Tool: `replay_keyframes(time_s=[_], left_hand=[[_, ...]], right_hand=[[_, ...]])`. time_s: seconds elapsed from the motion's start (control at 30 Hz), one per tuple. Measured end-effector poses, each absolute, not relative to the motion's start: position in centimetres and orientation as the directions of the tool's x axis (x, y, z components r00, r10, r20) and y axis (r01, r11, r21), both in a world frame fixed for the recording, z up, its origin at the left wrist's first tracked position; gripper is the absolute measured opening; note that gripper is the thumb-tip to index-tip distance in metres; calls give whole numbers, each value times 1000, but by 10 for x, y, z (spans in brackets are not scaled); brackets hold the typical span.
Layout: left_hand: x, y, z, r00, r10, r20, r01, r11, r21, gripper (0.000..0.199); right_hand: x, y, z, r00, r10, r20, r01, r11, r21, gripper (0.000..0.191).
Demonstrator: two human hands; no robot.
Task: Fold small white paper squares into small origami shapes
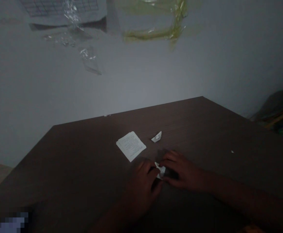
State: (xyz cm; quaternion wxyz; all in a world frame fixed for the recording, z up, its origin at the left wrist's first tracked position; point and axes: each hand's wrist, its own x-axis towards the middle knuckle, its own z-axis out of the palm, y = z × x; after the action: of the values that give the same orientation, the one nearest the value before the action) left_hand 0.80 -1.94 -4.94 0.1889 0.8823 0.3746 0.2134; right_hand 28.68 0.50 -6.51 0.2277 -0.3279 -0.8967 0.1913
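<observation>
Between my two hands is a small folded piece of white paper (161, 171), its upper tip pointing up and left. My left hand (146, 181) grips its left side with fingers and thumb. From the right, my right hand (180, 170) pinches the other side, fingers curled over and thumb below. Parts of the paper are hidden by my fingers, and the light is dim. Just beyond my hands lies a folded paper boat (157, 137). To its left is a stack of square printed paper sheets (131, 146).
The dark brown table (83, 155) stands against a grey-white wall (143, 77) with taped-up sheets and clear tape. A tiny white scrap (232, 151) lies at the right. A pixelated bright patch (12, 223) shows at the lower left. Dark items are beyond the table's right edge.
</observation>
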Motion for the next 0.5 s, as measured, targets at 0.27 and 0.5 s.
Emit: replay_keyframes(time_s=[0.27, 0.5], left_hand=[[8, -15, -56, 610, 748, 259, 646, -660, 383, 31], [-6, -14, -51, 658, 740, 143, 570, -613, 546, 59]], right_hand=[[284, 8, -63, -691, 663, 289, 451, 707, -545, 19], [285, 8, -55, -706, 655, 270, 402, 685, -608, 21]])
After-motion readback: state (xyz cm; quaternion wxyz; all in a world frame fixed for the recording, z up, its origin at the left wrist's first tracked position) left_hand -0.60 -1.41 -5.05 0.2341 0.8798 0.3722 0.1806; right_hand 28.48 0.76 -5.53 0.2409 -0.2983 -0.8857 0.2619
